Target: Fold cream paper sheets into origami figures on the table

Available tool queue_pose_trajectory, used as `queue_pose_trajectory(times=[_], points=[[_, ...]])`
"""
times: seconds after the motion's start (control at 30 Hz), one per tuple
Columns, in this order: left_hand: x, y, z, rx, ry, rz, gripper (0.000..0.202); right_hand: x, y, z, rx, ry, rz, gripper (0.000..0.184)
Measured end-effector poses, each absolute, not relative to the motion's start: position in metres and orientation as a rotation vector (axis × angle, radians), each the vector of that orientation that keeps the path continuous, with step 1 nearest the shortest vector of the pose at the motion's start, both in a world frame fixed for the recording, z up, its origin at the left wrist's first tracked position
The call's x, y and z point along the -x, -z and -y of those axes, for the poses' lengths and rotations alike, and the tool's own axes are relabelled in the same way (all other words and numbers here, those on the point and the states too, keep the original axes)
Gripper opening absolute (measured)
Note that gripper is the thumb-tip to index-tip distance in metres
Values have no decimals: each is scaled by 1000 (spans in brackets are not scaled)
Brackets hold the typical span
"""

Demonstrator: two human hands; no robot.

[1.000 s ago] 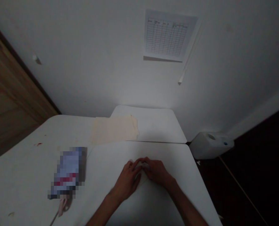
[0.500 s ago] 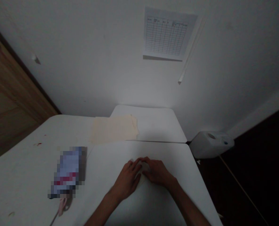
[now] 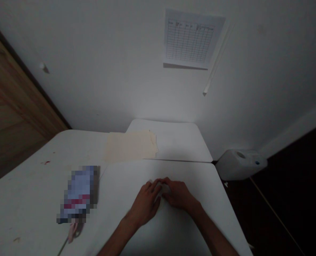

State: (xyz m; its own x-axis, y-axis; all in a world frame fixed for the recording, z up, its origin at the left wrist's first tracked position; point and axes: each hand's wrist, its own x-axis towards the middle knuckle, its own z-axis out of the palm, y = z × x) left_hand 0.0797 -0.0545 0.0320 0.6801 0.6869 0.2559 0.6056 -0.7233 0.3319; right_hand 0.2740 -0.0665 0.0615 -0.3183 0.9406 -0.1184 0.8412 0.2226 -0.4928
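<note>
My left hand and my right hand meet fingertip to fingertip over the white table. Between them is a small whitish piece, thin like paper, mostly covered by my fingers; its kind is hard to make out in the dim light. Both hands have their fingers curled in on it from either side, thumbs towards me. Beyond the hands, cream-coloured sheets lie flat across the seam between the table tops.
A pixelated blue-white packet lies at the left, with a pinkish thing below it. On the wall hangs a printed table sheet. A white plastic canister stands on the dark floor at the right. A wooden panel is at the far left.
My fingers have shifted slightly around the pale piece, and less of it shows between my thumbs. The whole view has drifted a little; other things lie where they were.
</note>
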Motion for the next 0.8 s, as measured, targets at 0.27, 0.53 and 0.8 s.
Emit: queue_pose_trajectory(times=[0.27, 0.53, 0.8], points=[[-77, -24, 57, -2707, -503, -1110, 45, -272, -62, 67, 1739, -678, 2300, 53], [-68, -21, 61, -2738, -515, -1176, 39, -271, -61, 67, 1746, -665, 2305, 55], [-55, -21, 67, -2739, -550, -1183, 39, -270, -60, 67, 1774, -670, 2291, 52]])
